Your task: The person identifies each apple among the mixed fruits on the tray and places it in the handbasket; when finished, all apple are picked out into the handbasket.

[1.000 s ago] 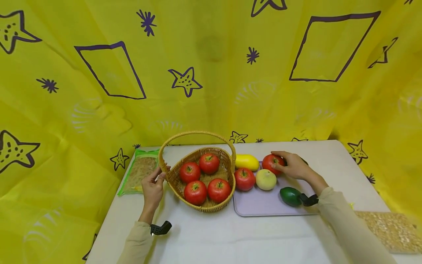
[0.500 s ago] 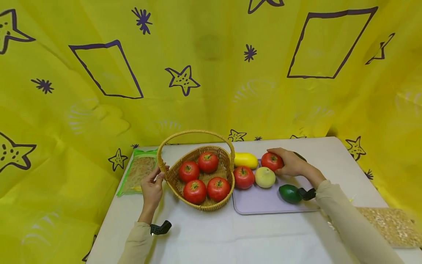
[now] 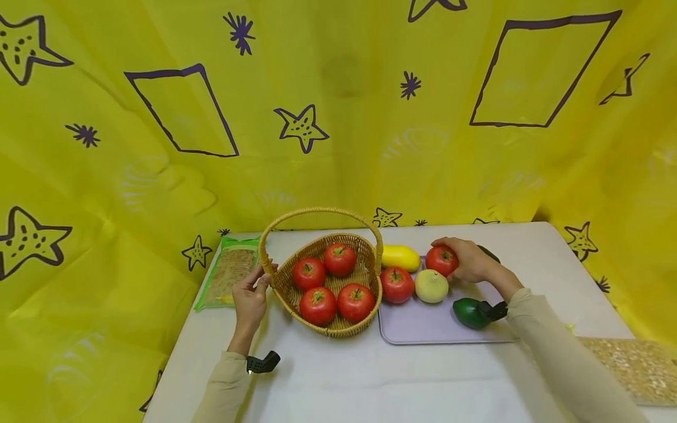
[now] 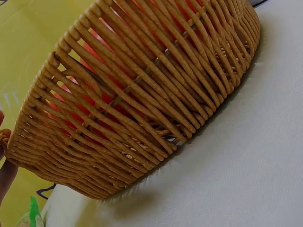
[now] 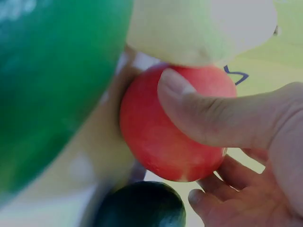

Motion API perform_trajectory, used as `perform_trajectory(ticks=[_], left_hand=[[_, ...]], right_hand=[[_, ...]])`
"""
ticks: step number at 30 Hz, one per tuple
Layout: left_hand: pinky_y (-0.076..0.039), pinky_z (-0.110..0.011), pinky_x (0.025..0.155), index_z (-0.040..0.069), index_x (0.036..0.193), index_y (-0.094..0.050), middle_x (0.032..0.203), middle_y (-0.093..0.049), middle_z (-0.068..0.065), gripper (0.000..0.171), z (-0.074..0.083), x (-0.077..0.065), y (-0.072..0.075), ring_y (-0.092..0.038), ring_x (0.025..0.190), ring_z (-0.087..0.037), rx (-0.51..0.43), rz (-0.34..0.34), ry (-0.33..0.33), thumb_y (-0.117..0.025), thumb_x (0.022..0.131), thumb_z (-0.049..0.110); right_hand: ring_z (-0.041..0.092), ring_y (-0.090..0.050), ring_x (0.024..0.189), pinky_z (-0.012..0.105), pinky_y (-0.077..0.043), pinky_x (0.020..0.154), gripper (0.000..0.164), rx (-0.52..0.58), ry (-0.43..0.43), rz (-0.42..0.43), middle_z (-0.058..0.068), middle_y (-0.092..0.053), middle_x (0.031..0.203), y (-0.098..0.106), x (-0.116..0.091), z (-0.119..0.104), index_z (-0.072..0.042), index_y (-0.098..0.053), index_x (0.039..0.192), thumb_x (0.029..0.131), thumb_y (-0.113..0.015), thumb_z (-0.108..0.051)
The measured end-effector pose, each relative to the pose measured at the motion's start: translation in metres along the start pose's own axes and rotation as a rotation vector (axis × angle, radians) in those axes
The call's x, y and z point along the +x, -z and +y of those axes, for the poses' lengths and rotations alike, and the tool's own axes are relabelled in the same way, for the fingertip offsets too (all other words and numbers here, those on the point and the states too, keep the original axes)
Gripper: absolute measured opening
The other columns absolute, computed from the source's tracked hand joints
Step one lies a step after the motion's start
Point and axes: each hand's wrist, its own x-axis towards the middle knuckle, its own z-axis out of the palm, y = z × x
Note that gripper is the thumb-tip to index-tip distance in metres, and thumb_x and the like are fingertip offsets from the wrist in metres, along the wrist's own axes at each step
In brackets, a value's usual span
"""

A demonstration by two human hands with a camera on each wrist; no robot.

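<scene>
From my distant post, the head view gives me first a yellow backdrop (image 3: 344,170) printed with dark stars and four-sided outlines. Below it spreads a white table (image 3: 338,393). A lilac tray (image 3: 418,326) lies flat toward the right side, and just to its left a wicker basket (image 3: 338,333) stands with its hooped handle up. Four red apples (image 3: 318,306) sit inside, in two pairs.

At the lower right I make out a grainy tan pack (image 3: 629,364), partly behind the right sleeve (image 3: 571,358); at the far left lies a green-edged packet (image 3: 227,273).

The left hand (image 3: 251,302) holds the basket where the handle meets the rim, its fingers closed there. The right hand (image 3: 471,261) grips a red apple (image 3: 442,260) at the back of the tray; in the right wrist view its thumb (image 5: 203,109) presses on the near side with fingers bent behind. Whether that apple is lifted, I cannot tell.

A smooth yellow vegetable (image 3: 400,257) lies behind another red apple (image 3: 397,285), close beside the basket. A pale round fruit (image 3: 431,286) sits between that apple and the gripped one. Nearer the front, a green oval fruit (image 3: 469,313) rests on the tray, partly covered by the small black wrist camera (image 3: 494,310).
</scene>
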Motion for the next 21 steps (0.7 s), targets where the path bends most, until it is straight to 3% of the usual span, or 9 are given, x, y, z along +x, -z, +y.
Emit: perform_trajectory(ticks=[6, 12, 21], left_hand=[[-0.058, -0.015, 0.091, -0.011, 0.132, -0.068, 0.117, -0.070, -0.038, 0.032, 0.000, -0.001, -0.001, -0.072, 0.112, -0.001, 0.020, -0.005, -0.001, -0.063, 0.101, -0.009], [-0.058, -0.014, 0.091, -0.013, 0.133, -0.067, 0.118, -0.070, -0.038, 0.032, 0.000, -0.002, 0.001, -0.071, 0.111, 0.001, 0.025, -0.011, 0.015, -0.062, 0.102, -0.009], [-0.058, -0.016, 0.093, -0.013, 0.134, -0.066, 0.118, -0.069, -0.040, 0.033, 0.001, 0.000, 0.000, -0.072, 0.112, -0.001, 0.003, -0.011, 0.013, -0.063, 0.101, -0.009]], right_hand=[[0.053, -0.058, 0.122, 0.072, -0.051, 0.102, 0.086, 0.020, -0.004, 0.015, 0.034, -0.061, 0.141, 0.007, -0.003, 0.000, 0.004, -0.057, 0.147, 0.071, -0.097, -0.005], [0.052, -0.059, 0.125, 0.071, -0.051, 0.104, 0.086, 0.052, 0.014, 0.105, 0.032, -0.063, 0.141, 0.014, -0.008, -0.003, 0.003, -0.061, 0.145, 0.069, -0.099, -0.010], [0.043, -0.066, 0.118, 0.059, -0.061, 0.094, 0.085, 0.133, 0.068, 0.223, 0.027, -0.066, 0.140, 0.023, -0.015, -0.021, -0.001, -0.064, 0.144, 0.069, -0.102, -0.016]])
